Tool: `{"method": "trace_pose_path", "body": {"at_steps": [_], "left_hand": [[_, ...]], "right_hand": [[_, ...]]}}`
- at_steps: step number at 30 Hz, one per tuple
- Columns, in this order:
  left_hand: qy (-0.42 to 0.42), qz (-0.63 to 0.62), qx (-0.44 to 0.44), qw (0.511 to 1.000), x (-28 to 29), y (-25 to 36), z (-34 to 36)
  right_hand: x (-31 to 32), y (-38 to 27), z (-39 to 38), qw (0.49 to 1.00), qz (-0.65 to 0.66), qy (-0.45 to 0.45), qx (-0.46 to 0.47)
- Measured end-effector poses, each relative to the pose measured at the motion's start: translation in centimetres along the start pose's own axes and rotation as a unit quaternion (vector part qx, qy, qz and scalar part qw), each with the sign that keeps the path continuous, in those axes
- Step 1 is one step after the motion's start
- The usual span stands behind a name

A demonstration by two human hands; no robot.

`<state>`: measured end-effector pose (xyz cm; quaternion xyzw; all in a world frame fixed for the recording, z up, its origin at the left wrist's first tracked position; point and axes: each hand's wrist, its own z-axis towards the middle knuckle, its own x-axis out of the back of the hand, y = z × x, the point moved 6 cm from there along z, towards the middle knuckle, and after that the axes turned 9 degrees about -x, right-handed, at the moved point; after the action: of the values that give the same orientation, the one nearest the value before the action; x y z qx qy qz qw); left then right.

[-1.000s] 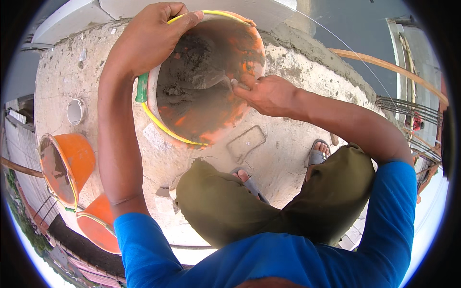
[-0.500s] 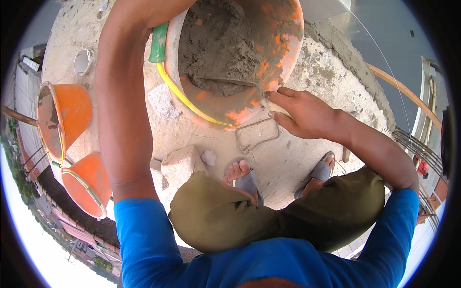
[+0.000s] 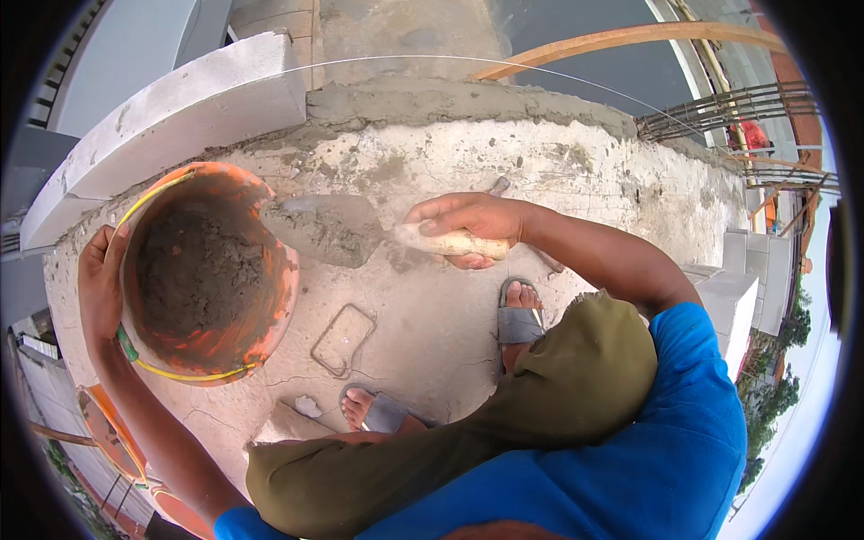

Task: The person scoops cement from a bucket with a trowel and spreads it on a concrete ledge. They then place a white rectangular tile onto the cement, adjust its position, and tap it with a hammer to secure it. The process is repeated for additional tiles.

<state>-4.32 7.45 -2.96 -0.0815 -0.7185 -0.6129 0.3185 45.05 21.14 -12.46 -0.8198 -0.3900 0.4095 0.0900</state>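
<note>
My left hand [image 3: 101, 270] grips the left rim of an orange bucket [image 3: 277, 310], whose inside holds grey wet mortar [image 3: 193, 261]; its yellow handle has a green grip. My right hand [image 3: 468, 220] is closed around the pale wooden handle of a trowel [image 3: 333, 229]. The trowel's broad blade, held out of the bucket just right of its rim, carries a smear of grey mortar.
A white block course [image 3: 171, 103] and a mortar strip [image 3: 468, 106] run along the slab's far edge, under a taut string. A wooden beam [image 3: 630, 36] and steel bars [image 3: 720, 103] lie right; white blocks [image 3: 724, 297] stand beside me. More orange buckets [image 3: 108, 432] sit lower left.
My right hand has lifted the trowel out of the bucket and moved it rightward. The view has turned, and the bucket now appears farther left, with my left hand still on its rim.
</note>
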Motion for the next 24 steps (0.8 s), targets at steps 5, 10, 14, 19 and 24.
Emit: {"method": "trace_pose_path", "body": {"at_steps": [5, 10, 14, 19, 24], "left_hand": [[0.022, 0.074, 0.006, 0.997, 0.5, 2.5, -3.6], [0.030, 0.125, 0.044, 0.991, -2.5, 4.4, -4.9], [0.028, 0.131, 0.054, 0.990, -3.7, 4.4, -4.7], [0.061, 0.159, 0.075, 0.983, -5.3, 6.9, -3.3], [0.055, 0.165, 0.086, 0.981, -7.1, 7.2, -1.2]], "right_hand": [[13.6, -1.0, -15.1, 0.926, -0.227, 0.287, 0.094], [23.9, 0.1, -23.8, 0.533, -0.652, 0.530, 0.094], [30.4, 3.8, -25.1, 0.528, -0.586, 0.615, 0.013], [30.0, 9.4, -25.1, 0.667, -0.351, 0.640, 0.146], [25.9, 5.6, -18.1, 0.798, -0.290, 0.524, 0.076]]}}
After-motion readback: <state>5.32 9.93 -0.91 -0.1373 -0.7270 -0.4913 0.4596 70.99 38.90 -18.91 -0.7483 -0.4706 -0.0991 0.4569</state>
